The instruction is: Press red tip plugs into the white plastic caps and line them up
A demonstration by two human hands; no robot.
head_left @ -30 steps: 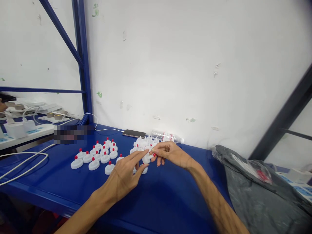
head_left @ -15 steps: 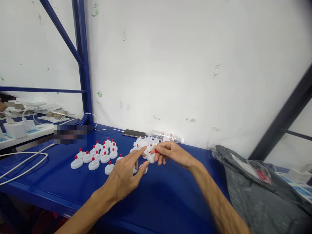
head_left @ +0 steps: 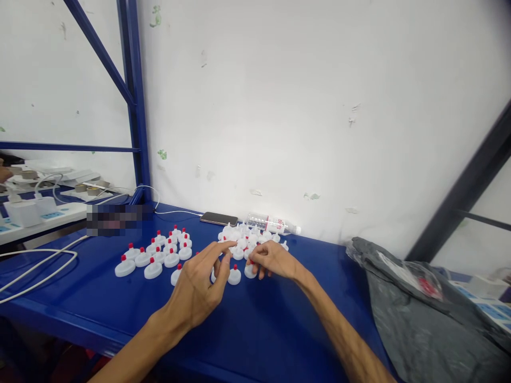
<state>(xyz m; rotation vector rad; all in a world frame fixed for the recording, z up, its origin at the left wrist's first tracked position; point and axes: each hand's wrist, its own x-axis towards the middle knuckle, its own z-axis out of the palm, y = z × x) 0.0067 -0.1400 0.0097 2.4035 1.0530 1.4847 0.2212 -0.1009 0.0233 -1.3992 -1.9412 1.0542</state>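
Observation:
My right hand (head_left: 275, 259) pinches the red tip of a white nozzle cap (head_left: 250, 271), whose round base is at the blue table top (head_left: 255, 330). To its left, my left hand (head_left: 203, 276) hovers with thumb and forefinger apart and holds nothing. A white cap with a red tip (head_left: 234, 275) stands by the left thumb, and others are partly hidden behind that hand. Beyond the fingers lies a pile of white nozzle caps (head_left: 239, 231), many without red tips. Several red-tipped caps (head_left: 153, 268) stand in rows further left.
Behind the pile lie a phone (head_left: 219, 218) on a white cable and a clear plastic bottle (head_left: 273, 224). Grey plastic bags (head_left: 399, 303) cover the right side. Power strips with chargers (head_left: 26, 211) are at left, near a blue metal post (head_left: 136, 106).
My right hand has lowered the red-tipped cap from between both hands to the table. My left hand has drawn slightly left, away from it.

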